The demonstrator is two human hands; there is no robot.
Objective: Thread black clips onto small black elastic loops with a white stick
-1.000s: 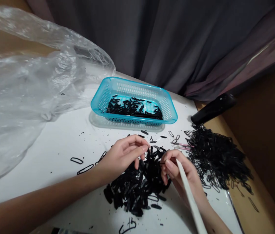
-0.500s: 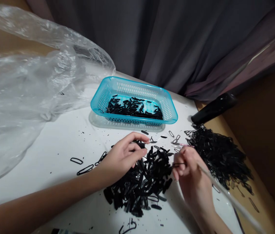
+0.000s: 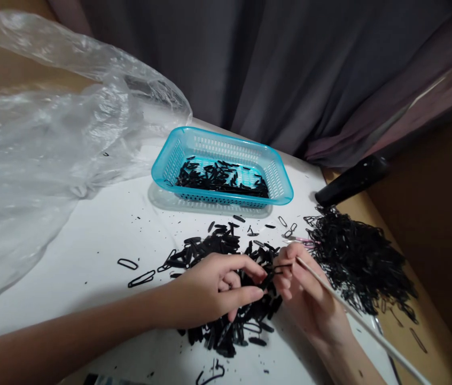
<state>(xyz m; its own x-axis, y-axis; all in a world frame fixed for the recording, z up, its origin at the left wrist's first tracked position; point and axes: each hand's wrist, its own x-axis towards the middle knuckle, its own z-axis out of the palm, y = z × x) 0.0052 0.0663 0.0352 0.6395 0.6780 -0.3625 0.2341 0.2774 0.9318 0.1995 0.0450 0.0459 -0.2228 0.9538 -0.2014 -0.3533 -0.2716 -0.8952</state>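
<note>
My left hand reaches over a pile of small black elongated pieces. Between its thumb and index fingertips is a black piece. My right hand is closed just beside it, with a thin black loop sticking out of its fingers toward the left hand. A thin pale rod runs from the right fingers to the lower right; its exact hold is partly hidden. The black piece and the loop meet or nearly touch; I cannot tell which.
Behind the pile stands a blue perforated basket holding more black pieces. A heap of thin black loops lies at the right, with a black cylindrical object behind it. Clear plastic sheeting covers the left. Loose loops lie on the white table.
My left hand has moved right and down from the pile's back edge to my right hand, with a black piece between its fingertips. My right hand has shifted slightly left.
</note>
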